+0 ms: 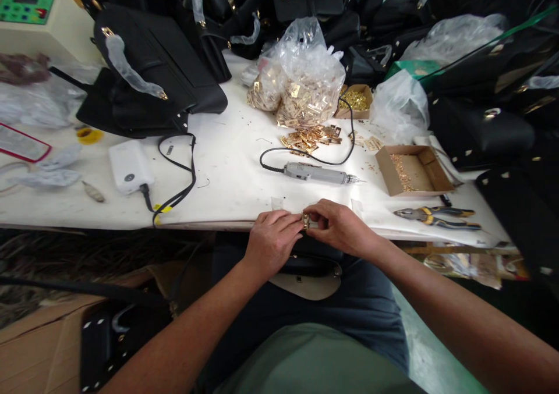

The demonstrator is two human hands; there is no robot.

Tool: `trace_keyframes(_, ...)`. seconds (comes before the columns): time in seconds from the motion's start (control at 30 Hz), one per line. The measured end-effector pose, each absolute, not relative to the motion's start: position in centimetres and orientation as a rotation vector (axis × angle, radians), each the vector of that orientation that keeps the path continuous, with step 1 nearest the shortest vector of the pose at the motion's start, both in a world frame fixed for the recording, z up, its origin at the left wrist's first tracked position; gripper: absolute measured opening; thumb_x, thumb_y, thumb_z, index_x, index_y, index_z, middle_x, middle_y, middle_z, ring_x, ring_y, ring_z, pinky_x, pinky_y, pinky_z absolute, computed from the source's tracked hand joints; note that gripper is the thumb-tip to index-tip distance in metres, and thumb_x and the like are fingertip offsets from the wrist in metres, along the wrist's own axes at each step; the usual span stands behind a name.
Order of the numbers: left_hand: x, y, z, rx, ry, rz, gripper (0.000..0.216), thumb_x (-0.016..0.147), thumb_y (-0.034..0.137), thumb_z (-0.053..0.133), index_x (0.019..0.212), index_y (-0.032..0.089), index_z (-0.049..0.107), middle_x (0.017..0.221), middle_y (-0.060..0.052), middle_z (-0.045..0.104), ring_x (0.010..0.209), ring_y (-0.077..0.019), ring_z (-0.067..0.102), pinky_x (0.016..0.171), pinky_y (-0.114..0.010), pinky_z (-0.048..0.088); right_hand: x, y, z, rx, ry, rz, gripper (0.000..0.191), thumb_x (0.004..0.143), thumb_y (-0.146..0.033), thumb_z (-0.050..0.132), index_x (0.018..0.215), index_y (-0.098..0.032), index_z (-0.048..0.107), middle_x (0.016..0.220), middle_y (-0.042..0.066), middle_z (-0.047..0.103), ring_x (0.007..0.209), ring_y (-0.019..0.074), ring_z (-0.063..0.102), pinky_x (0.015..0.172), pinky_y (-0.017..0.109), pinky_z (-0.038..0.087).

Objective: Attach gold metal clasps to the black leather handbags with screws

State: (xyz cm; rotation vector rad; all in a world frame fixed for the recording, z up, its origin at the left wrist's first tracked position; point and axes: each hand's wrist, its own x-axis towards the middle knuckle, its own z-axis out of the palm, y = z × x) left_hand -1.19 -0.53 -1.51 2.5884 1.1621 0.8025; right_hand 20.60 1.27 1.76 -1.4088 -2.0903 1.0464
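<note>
At the front edge of the table, my right hand [338,225] pinches a small gold metal clasp [305,222] between thumb and fingers. My left hand [274,238] is closed over the top of a black handbag [317,265], its fingertips meeting the clasp from the left. The bag rests on my lap, with a beige flap [312,286] showing below my hands. My left thumb is hidden. A grey electric screwdriver [317,173] lies on the table just beyond my hands.
Pliers [437,216] and a cardboard box of small screws [417,176] lie to the right. Loose gold fittings [312,138] sit before a plastic bag of fittings [310,85]. At left are a white power unit [130,166], cables and a black handbag [152,68].
</note>
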Motion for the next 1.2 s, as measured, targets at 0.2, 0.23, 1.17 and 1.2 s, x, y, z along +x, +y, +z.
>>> trace_keyframes(0.2, -1.18, -0.58, -1.47, 2.593, 1.182, 0.784, 0.023, 0.094, 0.024, 0.069, 0.117, 0.022, 0.072, 0.123, -0.003, 0.075, 0.113, -0.0245, 0.064, 0.093, -0.043, 0.049, 20.23, 1.18, 1.96, -1.431, -2.059, 1.045, 0.032, 0.078, -0.007, 0.072, 0.109, -0.016, 0.071, 0.091, 0.002, 0.064, 0.065, 0.0102, 0.059, 0.061, 0.022, 0.048)
trace_keyframes(0.23, -1.18, -0.58, -1.44, 2.596, 1.182, 0.781, 0.023, 0.094, 0.024, 0.069, 0.117, 0.022, 0.072, 0.123, -0.003, 0.075, 0.112, -0.0247, 0.064, 0.093, -0.043, 0.049, 20.23, 1.17, 1.92, -1.429, -2.059, 1.039, 0.032, 0.078, -0.007, 0.072, 0.109, -0.016, 0.071, 0.091, 0.002, 0.064, 0.065, 0.01, 0.059, 0.06, 0.022, 0.048)
trace_keyframes(1.17, -1.0, -0.86, -1.05, 2.713, 1.187, 0.716, 0.023, 0.099, 0.024, 0.06, 0.12, 0.023, 0.07, 0.13, -0.001, 0.072, 0.114, -0.0255, 0.062, 0.093, -0.044, 0.049, 19.97, 1.18, 1.51, -1.377, -2.12, 0.911, 0.029, 0.078, -0.005, 0.067, 0.103, -0.018, 0.074, 0.085, 0.001, 0.062, 0.064, 0.01, 0.057, 0.062, 0.022, 0.046)
trace_keyframes(1.2, -1.0, -0.85, -1.0, 2.719, 1.185, 0.723, 0.023, 0.099, 0.024, 0.06, 0.12, 0.023, 0.071, 0.13, -0.001, 0.072, 0.114, -0.0255, 0.063, 0.093, -0.044, 0.049, 19.95, 1.12, 1.37, -1.382, -2.112, 0.904, 0.03, 0.078, -0.006, 0.067, 0.104, -0.018, 0.073, 0.085, 0.001, 0.063, 0.065, 0.0102, 0.057, 0.062, 0.022, 0.046)
